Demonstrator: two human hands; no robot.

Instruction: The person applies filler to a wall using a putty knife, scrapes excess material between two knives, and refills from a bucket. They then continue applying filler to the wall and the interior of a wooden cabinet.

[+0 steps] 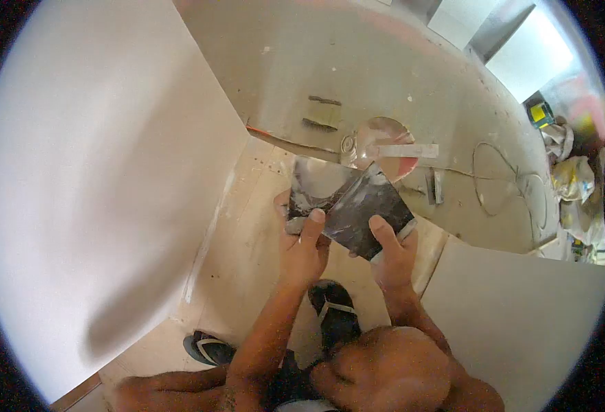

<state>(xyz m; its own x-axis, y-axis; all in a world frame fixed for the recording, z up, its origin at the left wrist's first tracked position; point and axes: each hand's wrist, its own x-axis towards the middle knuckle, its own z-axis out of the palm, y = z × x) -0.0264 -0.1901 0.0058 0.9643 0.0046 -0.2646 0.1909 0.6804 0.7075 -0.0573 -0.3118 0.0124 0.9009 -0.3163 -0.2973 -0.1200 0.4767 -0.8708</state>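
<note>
In my left hand (304, 240) is a dark flat putty spreader (307, 196), smeared with pale putty, the thumb pressed on its face. My right hand (393, 250) grips a second black spreader (368, 220) by its lower right corner, thumb on top. The two blades meet or overlap in the middle, and whitish streaks mark both. Fingers of both hands are mostly hidden behind the blades. Just beyond them is a round bucket or tub (378, 127), seen from above, with a pale flat strip (405, 150) lying across it.
A large white panel (110, 158) rises on the left, and another white surface (522, 309) is at the right. Two dark flip-flops (331, 309) are below my hands. A loose cable (477, 165) curls on the grey floor (268, 75). Bags (574, 180) stand far right.
</note>
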